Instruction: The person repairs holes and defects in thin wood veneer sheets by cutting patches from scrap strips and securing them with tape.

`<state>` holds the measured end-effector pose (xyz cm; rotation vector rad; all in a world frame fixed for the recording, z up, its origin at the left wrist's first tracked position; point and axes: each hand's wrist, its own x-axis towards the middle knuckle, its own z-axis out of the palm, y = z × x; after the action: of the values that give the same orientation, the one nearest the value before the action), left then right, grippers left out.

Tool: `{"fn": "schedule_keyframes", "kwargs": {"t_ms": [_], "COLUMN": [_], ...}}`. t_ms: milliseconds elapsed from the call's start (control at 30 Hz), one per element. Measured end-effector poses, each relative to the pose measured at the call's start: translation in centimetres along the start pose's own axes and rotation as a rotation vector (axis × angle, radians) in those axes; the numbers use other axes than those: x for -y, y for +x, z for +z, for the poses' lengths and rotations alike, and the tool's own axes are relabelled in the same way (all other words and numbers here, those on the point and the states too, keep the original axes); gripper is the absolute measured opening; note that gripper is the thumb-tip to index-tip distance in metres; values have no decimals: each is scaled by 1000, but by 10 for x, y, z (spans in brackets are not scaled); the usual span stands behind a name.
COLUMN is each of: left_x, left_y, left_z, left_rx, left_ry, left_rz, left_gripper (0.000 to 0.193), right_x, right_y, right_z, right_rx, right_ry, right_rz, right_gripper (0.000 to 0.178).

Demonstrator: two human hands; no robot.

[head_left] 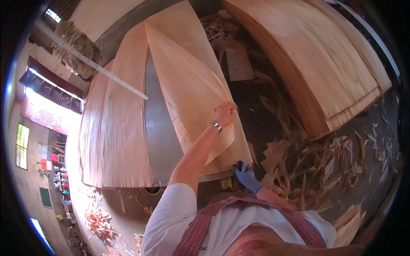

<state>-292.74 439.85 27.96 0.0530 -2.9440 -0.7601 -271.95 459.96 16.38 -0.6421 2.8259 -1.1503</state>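
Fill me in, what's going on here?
The person's left hand pinches the curled edge of a thin wood sheet above a grey table. The right hand, in a blue glove, is at the table's near edge; its grip is unclear. A thick stack of sheets stands to the right, with scraps scattered nearby.

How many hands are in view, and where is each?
2: the left hand, bare, on the curled wood sheet; the right hand, in a blue glove, nearer the body.
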Motion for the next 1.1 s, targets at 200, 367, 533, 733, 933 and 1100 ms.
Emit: {"fn": "schedule_keyframes", "kwargs": {"t_ms": [200, 367, 533, 733, 933, 1100], "left_x": [-33, -51, -59, -33, -70, -115], "left_y": [25, 33, 34, 19, -16, -34], "left_z": [58, 78, 73, 65, -31, -24], "left_rx": [95, 85, 128, 12, 46, -209], "left_ry": [-26, -283, -459, -412, -1011, -938], "left_rz": [79, 260, 292, 222, -29, -274], "left_gripper": [13, 19, 21, 30, 23, 19], "right_x": [26, 36, 51, 40, 15, -68], "right_y": [9, 3, 41, 79, 108, 121], "right_z": [-26, -61, -60, -39, -194, -336], "right_rx": [-45, -24, 158, 171, 156, 260], "right_ry": [103, 114, 222, 1009, 1194, 1542], "right_rz": [89, 125, 164, 489, 663, 767], "right_gripper": [37, 57, 63, 51, 28, 28]}}
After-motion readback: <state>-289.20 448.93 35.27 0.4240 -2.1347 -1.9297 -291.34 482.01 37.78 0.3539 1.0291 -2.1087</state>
